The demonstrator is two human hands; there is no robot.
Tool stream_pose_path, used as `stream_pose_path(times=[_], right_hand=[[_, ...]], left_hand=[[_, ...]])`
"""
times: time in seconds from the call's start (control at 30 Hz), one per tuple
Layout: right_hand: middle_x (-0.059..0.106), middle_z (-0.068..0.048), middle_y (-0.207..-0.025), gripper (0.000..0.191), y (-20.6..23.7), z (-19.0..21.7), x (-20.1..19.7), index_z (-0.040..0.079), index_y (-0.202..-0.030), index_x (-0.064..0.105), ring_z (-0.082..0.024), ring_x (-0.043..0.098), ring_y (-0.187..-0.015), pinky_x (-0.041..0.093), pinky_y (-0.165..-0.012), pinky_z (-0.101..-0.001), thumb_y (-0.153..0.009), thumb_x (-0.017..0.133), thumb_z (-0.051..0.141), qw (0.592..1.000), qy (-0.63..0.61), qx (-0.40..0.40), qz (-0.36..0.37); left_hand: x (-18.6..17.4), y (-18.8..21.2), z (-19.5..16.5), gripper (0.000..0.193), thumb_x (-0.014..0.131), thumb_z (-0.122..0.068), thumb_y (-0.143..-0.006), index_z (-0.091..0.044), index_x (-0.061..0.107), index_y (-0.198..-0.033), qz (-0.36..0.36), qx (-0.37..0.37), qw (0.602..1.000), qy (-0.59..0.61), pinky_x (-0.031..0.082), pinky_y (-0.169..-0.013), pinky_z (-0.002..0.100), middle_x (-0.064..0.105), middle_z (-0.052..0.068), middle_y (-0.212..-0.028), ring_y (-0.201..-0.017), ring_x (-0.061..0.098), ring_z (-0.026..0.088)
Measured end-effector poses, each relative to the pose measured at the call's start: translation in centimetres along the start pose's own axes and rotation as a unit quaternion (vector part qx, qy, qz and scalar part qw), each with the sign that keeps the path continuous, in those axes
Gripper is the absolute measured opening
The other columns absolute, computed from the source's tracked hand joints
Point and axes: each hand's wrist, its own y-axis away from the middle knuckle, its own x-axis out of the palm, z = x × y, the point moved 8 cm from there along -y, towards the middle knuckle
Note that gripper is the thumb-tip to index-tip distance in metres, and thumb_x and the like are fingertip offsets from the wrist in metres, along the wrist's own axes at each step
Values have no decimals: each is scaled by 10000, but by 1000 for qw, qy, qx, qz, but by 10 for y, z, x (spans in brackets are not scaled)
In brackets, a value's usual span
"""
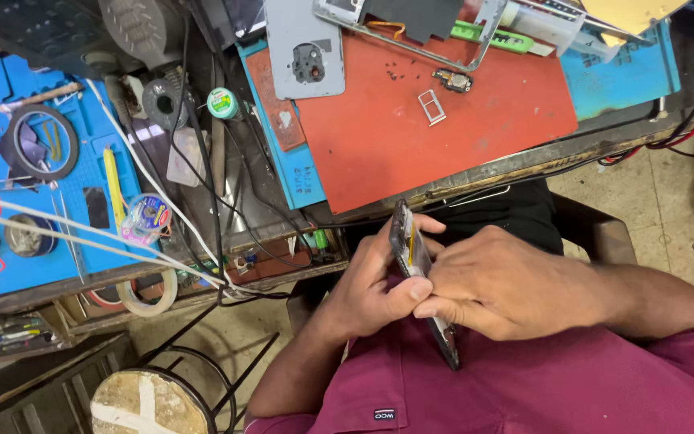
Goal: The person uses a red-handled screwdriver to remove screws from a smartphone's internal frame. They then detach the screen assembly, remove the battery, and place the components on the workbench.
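Holding the phone (421, 277) on edge over your lap, you have both hands closed on it just below the front of the desk (475, 178). Your left hand (375, 281) wraps the phone from the left, its thumb pressed on the near side and its fingers curled behind. Your right hand (501, 283) covers the phone from the right, with its fingertips pinched at the seam about halfway along the edge.

You look to be working at that seam, prying or pressing along the side of the opened body. The next move calls for a firm left-hand hold and a small, careful push from the right fingertips, since the thin edge could slip.

The phone's long axis runs from upper left, near the desk edge, down to lower right against your maroon shirt (572, 386). Its top end points toward the desk, and only its narrow side shows.

Further out, the red mat (379, 153) carries a grey back cover (305, 48), a small card tray (432, 107) and a little loose part (453, 79). A blue mat (74, 225) lies to the left with tape rolls and white cables (122, 145).
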Motion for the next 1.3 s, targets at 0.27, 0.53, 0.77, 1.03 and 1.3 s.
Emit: stream_pose_path(times=[0.27, 0.53, 0.77, 1.03, 1.3], right_hand=[[568, -22, -619, 321, 7, -8, 6, 99, -698, 582, -249, 574, -533, 441, -510, -390, -1006, 639, 168, 992, -45, -68, -95], [536, -29, -592, 339, 11, -4, 2, 101, -666, 559, -244, 534, -493, 400, -471, -389, -977, 680, 161, 989, -23, -99, -104], [509, -37, -578, 405, 15, -6, 2, 90, -619, 508, -244, 508, -481, 375, -467, -400, -978, 685, 149, 989, -18, -106, -104], [567, -45, -631, 361, 47, -18, -12, 95, -689, 508, -233, 539, -543, 409, -523, -396, -1040, 542, 176, 979, -115, -99, -136], [726, -51, -988, 329, 54, -76, -12, 40, -1140, 561, -86, 704, -895, 592, -726, -258, -871, 728, 130, 900, -293, 207, -249]], left_hand=[[9, -22, 29, 770, 654, -683, -915, -11, 537, -1270, 72, 80, 993, 41, 539, -812, 260, 646, 37, -961, -878, 641, 113], [17, -27, 35, 803, 779, -627, -841, -27, 481, -1285, 118, 44, 980, 152, 482, -784, 247, 584, 34, -985, -884, 558, 100], [17, -36, 25, 825, 675, -713, -797, -39, 504, -1240, 152, 50, 987, 28, 478, -790, 239, 597, -18, -885, -854, 579, 94], [24, -18, 30, 809, 700, -594, -888, -5, 461, -1388, 149, 12, 946, 287, 502, -986, 282, 595, 81, -1205, -1076, 577, 127], [3, -2, 45, 896, 741, -559, -848, -31, 373, -1471, 58, 47, 964, 256, 475, -1121, 333, 567, 107, -1364, -1286, 557, 175]])
